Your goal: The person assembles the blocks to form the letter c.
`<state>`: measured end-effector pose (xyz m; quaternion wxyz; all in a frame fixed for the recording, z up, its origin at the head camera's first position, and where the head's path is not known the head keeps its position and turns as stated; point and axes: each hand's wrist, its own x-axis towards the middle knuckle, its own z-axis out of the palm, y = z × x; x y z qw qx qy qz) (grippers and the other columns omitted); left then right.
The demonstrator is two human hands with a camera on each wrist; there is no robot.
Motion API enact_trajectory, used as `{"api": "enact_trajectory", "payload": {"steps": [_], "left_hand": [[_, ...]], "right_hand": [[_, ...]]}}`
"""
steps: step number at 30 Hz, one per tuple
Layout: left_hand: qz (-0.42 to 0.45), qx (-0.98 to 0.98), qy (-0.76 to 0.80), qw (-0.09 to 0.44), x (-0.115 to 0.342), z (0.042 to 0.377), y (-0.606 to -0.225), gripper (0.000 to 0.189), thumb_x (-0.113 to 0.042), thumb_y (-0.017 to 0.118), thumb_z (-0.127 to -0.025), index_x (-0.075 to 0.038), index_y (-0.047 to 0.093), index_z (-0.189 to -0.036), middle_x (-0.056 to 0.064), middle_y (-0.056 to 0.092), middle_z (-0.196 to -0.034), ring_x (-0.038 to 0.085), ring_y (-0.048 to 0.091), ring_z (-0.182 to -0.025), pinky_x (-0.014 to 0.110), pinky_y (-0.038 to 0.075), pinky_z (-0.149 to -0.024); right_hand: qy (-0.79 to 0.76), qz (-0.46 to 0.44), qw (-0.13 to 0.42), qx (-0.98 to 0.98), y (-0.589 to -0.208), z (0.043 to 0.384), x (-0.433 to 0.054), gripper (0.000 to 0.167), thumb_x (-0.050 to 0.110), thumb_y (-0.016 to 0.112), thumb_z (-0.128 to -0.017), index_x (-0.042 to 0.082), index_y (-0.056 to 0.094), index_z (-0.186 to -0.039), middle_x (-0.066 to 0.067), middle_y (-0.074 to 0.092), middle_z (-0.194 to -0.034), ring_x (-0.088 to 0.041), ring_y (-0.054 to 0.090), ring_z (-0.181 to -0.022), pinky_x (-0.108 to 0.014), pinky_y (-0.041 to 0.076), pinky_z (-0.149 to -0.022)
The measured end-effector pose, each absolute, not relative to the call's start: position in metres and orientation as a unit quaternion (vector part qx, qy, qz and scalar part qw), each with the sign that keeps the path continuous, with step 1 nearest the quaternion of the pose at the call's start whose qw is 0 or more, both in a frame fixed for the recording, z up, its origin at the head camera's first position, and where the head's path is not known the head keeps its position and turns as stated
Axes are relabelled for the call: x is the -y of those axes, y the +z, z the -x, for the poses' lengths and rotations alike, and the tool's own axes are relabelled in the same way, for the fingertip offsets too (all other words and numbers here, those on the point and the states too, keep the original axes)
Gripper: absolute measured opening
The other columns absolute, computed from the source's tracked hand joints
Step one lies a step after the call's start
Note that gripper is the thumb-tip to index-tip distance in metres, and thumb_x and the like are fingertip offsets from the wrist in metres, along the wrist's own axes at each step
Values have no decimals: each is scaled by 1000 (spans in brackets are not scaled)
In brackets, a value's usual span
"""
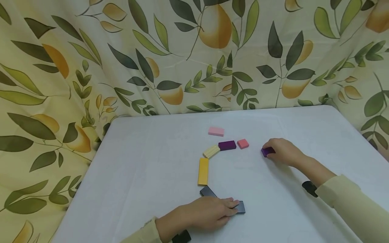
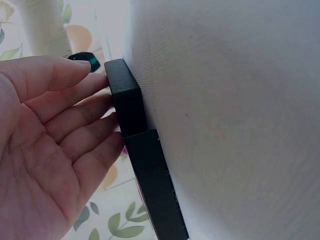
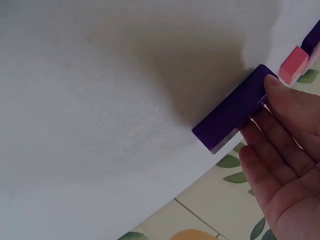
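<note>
My right hand (image 1: 284,152) pinches a purple block (image 3: 232,110) between thumb and fingers at the right side of the table. In the right wrist view the block looks long, with its far end sticking out past the fingertips. Low in the head view, my left hand (image 1: 209,212) lies with extended fingers on a dark grey block (image 1: 241,207). A second dark grey block (image 1: 208,191) is partly covered by that hand. The left wrist view has the fingertips touching two dark blocks (image 2: 131,107) that meet end to end, the thumb held apart.
A curved row continues upward with a yellow block (image 1: 203,171), a cream block (image 1: 211,151), a dark purple block (image 1: 227,145) and a short coral block (image 1: 242,143). Behind it lies a pink block (image 1: 216,131). Patterned cloth (image 1: 194,67) hangs beyond the white table (image 1: 146,162).
</note>
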<state>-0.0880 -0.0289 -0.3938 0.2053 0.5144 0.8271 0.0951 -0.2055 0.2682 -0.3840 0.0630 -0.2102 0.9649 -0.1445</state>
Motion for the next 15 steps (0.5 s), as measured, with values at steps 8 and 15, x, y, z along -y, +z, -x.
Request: {"api": "enact_trajectory", "payload": {"steps": [8,15], "left_hand": [[-519,-826,86,201,28,89,-393,36,-22,47,-97,-16,52,-132,-11,37,-141,-5,26,-127,13,28,-97],[-514,-827,93,210,26,89,-394,36,-22,48,-97,-16,52,-132,-12,38,-140,-6,26,-126,13,29,-96]], "right_hand": [[-166,217,60,-960,-383,195,-275,24,-2,73,-73,-6,68,-96,-16,65,-94,-38,58,-93,-51,46,-79],[-172,230,58,-956,-383,177,-271,24,-2,74,-71,-5,69,-95,-12,66,-92,-35,59,-91,-48,48,-77]]}}
